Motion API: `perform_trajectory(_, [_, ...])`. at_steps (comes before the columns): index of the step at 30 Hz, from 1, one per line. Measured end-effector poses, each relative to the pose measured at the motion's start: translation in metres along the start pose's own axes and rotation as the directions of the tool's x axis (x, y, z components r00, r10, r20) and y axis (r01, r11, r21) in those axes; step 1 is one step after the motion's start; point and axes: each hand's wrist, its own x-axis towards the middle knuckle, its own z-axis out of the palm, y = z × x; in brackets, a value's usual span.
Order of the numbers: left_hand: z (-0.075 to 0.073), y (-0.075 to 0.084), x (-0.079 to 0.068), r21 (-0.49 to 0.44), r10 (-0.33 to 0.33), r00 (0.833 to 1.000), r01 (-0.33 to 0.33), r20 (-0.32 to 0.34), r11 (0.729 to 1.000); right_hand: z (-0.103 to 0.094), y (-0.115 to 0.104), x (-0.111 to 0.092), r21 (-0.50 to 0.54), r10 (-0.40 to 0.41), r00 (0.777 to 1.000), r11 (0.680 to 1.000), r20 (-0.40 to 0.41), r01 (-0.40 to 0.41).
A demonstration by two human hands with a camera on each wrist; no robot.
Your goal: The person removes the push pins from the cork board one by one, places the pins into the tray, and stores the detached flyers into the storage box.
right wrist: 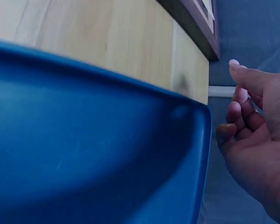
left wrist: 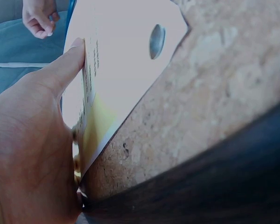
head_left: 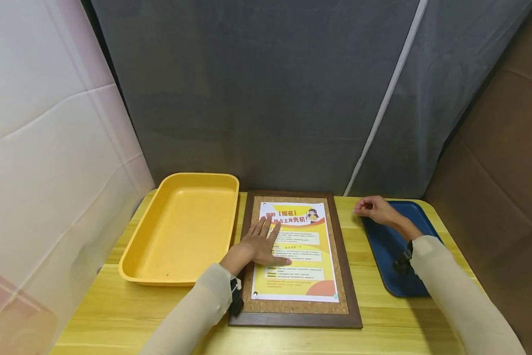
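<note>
Spread flat, the left hand rests on a poster lying on a framed corkboard, lower centre of frame. Loosely curled, the right hand is near a blue tray, lower right; whether it holds anything cannot be told. Yellow tray: lower left.

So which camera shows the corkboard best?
The head view: the corkboard shows top to bottom, though paper and the left hand cover some. Left wrist: close-up cork and frame. Right wrist: mainly one frame corner.
</note>
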Motion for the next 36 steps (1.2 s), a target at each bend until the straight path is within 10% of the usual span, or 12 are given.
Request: perform_trajectory(36, [0.001, -0.002, 0.002, -0.012, 0.010, 1.000, -0.010, -0.005, 1.000, -0.012, 0.041, -0.026, -0.137, 0.078, 0.997, 0.987, -0.021, -0.080])
